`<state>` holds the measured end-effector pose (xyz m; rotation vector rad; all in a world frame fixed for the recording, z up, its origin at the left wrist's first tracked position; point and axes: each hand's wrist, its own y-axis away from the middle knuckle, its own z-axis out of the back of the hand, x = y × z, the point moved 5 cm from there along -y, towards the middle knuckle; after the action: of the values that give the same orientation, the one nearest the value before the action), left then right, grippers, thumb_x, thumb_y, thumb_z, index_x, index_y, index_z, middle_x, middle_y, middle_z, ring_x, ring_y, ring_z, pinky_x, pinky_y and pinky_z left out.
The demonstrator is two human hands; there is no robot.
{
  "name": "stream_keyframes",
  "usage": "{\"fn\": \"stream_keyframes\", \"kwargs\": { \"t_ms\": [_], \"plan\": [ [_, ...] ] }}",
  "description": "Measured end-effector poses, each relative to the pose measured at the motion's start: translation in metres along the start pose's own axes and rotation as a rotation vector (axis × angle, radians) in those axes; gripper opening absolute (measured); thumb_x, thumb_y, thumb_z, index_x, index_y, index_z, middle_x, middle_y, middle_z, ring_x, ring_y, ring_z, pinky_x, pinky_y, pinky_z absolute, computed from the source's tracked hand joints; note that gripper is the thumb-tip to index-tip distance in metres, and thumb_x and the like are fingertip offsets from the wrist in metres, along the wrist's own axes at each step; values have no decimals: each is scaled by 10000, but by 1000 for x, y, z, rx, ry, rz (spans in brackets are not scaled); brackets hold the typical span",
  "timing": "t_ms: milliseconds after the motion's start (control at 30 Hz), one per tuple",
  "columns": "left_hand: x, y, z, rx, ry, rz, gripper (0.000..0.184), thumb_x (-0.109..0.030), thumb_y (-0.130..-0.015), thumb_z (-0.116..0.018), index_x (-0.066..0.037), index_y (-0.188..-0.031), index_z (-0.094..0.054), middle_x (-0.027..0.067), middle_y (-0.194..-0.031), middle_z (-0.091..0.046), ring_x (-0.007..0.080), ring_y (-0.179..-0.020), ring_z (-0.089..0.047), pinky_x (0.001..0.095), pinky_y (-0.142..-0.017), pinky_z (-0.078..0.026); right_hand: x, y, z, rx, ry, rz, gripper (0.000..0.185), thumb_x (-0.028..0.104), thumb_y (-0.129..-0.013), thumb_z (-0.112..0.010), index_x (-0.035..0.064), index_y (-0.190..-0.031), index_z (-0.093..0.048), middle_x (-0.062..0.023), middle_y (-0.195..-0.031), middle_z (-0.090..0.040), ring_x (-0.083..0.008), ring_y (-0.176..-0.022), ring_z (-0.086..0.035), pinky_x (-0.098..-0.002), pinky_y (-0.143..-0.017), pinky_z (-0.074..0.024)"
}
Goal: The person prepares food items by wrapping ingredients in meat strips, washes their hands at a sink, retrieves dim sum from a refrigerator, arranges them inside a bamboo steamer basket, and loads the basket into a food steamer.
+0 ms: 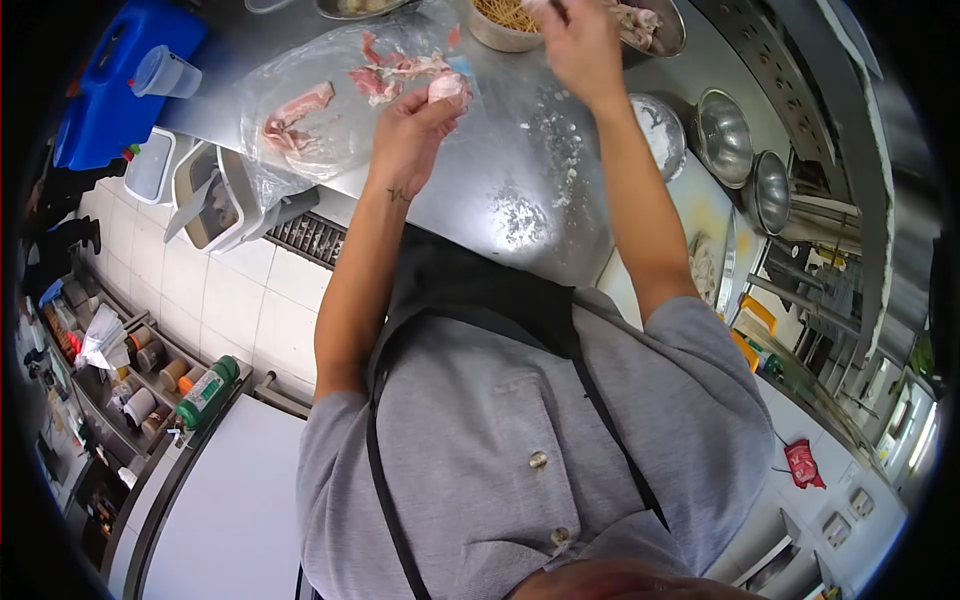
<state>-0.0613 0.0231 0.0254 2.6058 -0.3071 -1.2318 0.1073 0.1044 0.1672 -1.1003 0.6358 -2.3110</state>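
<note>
Currently, left hand: curled round meat roll
Meat roll: likely soft, slippery; grip mid-sides
Right hand: fingers bent; contents, I cannot tell

A kitchen is shown here, probably a professional one. This can be understood from the large metal worktop, on which raw meat is spread over clear plastic, and from the steel bowls placed nearby. A black apron is worn, and the floor is covered with pale tiles and fitted with a drain grate.
</note>
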Motion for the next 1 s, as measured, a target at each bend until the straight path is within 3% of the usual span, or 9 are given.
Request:
{"fn": "stream_keyframes", "kwargs": {
  "t_ms": [33, 133, 267, 533, 700, 833, 1000],
  "plan": [
    [0, -1, -3, 2, 2, 1, 235, -38, -850, -675, 43, -1066, -627, 84, -981, -679, 125, -834, -590, 249, -721, -424, 14, 7, 0, 15, -69, 36, 143, 109, -878, -573, -22, -874, -630, -137, -796, -637, -256, -742, -634, -347, -669, -487],
    [1, -1, -11, 3, 15, 8, 236, -27, -851, -670, 47, -1070, -623, 89, -980, -679, 127, -837, -591, 248, -725, -426, 23, 34, -12, 89, -168, 86, 133, 57, -841, -649, 24, -968, -630, -97, -847, -641, -247, -760, -631, -344, -662, -488],
    [1, 3, -20, 28, 29, -13, 240, -25, -857, -665, 56, -1078, -614, 103, -991, -679, 133, -843, -595, 250, -734, -432, 27, 46, -14, 96, -208, 133, 114, 34, -871, -618, 1, -977, -597, -118, -891, -619, -244, -735, -604, -330, -666, -477],
    [2, 6, -27, 48, 42, 3, 181, -65, -914, -602, 42, -1060, -609, 86, -974, -646, 164, -884, -596, 281, -793, -457, 26, 56, -20, 191, -105, 232, 215, -41, -814, -606, 10, -1019, -566, -145, -925, -589, -346, -816, -600, -398, -703, -481],
    [3, 3, -31, 49, 171, 33, 150, -89, -935, -560, 37, -1011, -590, 116, -965, -642, 210, -896, -613, 303, -805, -472, 32, 54, -10, 174, -83, 228, 243, -50, -801, -606, 3, -1034, -559, -156, -957, -595, -362, -863, -603, -398, -734, -489],
    [0, 4, -36, 68, 164, 10, 199, -66, -916, -594, 55, -1074, -585, 120, -1021, -653, 190, -873, -617, 302, -777, -471, 38, 49, 0, 136, -88, 245, 280, -61, -793, -562, 30, -1058, -554, -162, -1006, -618, -392, -906, -623, -438, -730, -519],
    [-2, 3, -43, 130, 140, -49, 209, -74, -923, -595, 52, -1090, -588, 116, -1019, -654, 186, -869, -616, 289, -769, -472, 31, 54, -5, 167, -84, 236, 267, -53, -803, -580, 20, -1058, -555, -165, -998, -618, -385, -890, -619, -423, -737, -511]
  ]
}}
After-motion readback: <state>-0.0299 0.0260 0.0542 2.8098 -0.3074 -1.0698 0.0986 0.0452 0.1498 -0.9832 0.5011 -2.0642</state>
